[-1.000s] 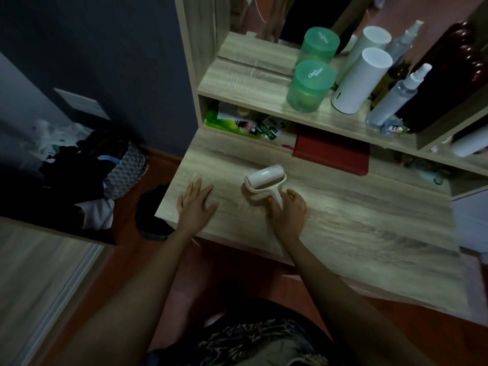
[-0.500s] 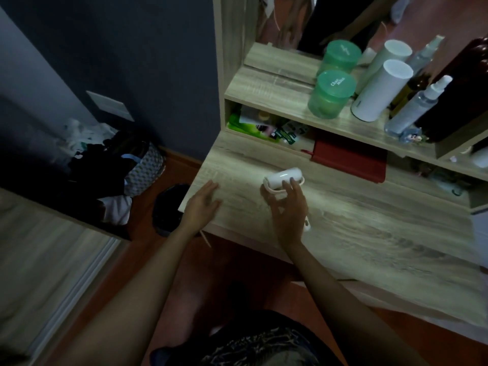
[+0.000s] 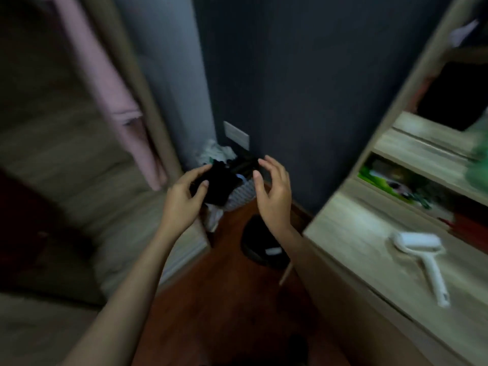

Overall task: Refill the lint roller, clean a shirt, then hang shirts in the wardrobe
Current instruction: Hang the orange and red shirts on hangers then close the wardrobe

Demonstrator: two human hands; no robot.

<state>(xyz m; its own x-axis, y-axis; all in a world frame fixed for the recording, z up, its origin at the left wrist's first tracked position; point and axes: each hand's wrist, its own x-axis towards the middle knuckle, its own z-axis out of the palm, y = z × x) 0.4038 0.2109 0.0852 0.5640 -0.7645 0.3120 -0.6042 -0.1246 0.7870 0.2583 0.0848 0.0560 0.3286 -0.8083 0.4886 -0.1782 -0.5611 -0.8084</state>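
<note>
The white lint roller (image 3: 418,245) lies on the wooden desk (image 3: 351,241) at the right, with no hand on it. Both of my hands are raised in front of a laundry basket (image 3: 244,194) heaped with dark clothes (image 3: 224,180) in the corner. My left hand (image 3: 184,199) has its fingers curled apart, and the black clothes show behind them. My right hand (image 3: 273,196) is also spread and holds nothing. The frame is blurred by motion.
A pink garment (image 3: 111,75) hangs at the left by a wooden wardrobe panel (image 3: 52,143). A black object (image 3: 260,247) sits on the reddish floor between basket and desk. The desk's shelves (image 3: 422,154) rise at the right. The dark wall carries a wall plate (image 3: 236,133).
My right hand has let go of the lint roller, which now lies on the desk. The view has swung left toward the laundry basket, and both hands have lifted off the desk.
</note>
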